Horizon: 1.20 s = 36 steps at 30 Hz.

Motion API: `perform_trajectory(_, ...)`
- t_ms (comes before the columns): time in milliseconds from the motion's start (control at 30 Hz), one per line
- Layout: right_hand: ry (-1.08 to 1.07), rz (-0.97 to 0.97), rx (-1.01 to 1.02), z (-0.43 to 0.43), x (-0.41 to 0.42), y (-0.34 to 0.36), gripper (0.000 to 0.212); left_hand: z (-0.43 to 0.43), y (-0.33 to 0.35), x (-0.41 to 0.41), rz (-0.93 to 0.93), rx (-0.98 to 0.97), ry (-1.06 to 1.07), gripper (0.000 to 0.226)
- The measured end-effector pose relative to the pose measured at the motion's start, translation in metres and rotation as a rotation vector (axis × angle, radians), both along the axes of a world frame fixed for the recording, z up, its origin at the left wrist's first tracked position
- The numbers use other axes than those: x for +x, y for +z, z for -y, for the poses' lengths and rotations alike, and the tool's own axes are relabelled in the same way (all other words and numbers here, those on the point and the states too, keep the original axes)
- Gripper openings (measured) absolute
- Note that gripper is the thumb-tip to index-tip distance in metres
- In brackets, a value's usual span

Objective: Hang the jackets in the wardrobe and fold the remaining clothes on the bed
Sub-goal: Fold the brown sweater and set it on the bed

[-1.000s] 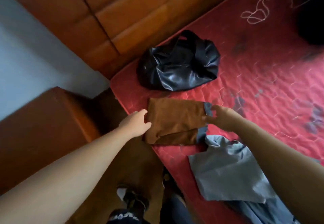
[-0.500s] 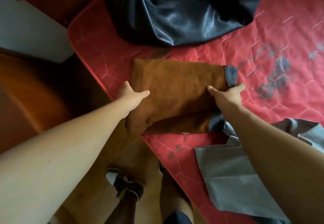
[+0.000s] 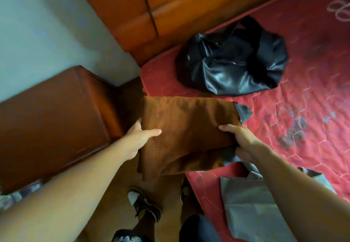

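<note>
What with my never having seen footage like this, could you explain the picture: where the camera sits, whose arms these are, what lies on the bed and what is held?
No machine here: a person wears one camera on the head, looking down at their own arms. The left hand and right hand each grip a side of a folded brown cloth, thumbs on top, at the corner of the red bed. On it lie a crumpled black jacket, farther off, and a grey garment near the right arm. A wooden cabinet stands at left.
</note>
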State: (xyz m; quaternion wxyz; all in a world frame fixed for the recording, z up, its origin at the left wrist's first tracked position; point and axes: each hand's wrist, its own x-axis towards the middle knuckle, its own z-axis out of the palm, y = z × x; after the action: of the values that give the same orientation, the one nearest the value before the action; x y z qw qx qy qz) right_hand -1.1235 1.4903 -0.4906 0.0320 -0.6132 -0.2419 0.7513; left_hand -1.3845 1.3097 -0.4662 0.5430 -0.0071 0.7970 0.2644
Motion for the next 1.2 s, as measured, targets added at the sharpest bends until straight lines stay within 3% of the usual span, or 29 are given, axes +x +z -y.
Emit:
perform_trajectory(267,0.370,-0.199,0.185,0.075,-0.160,0.189,0.046,0.165,0.205,-0.082,-0.121,0.141,0.339,0.069)
perform_trajectory(500,0.913,-0.306,0.564,0.190,-0.300,0.309,0.049,0.336,0.323,-0.097,-0.315,0.263,0.650,0.045)
perform_trajectory(633,1.155,-0.373,0.728,0.284,-0.363,0.354,0.050,0.435,0.360,-0.095,-0.444,0.276,0.810,0.042)
perform_trajectory(800,1.246,-0.525,0.818,0.415,-0.427,0.392,0.031,0.559,0.389,-0.102,-0.504,0.269,0.962,0.038)
perform_trajectory(933,1.298,-0.602,0.877,0.512,-0.479,0.414,0.038,0.645,0.396,-0.113,-0.554,0.270,1.085,0.027)
perform_trajectory(1200,1.417,-0.669,0.935,0.657,-0.572,0.436,0.057,0.747,0.404,-0.154,-0.625,0.340,1.346,0.032)
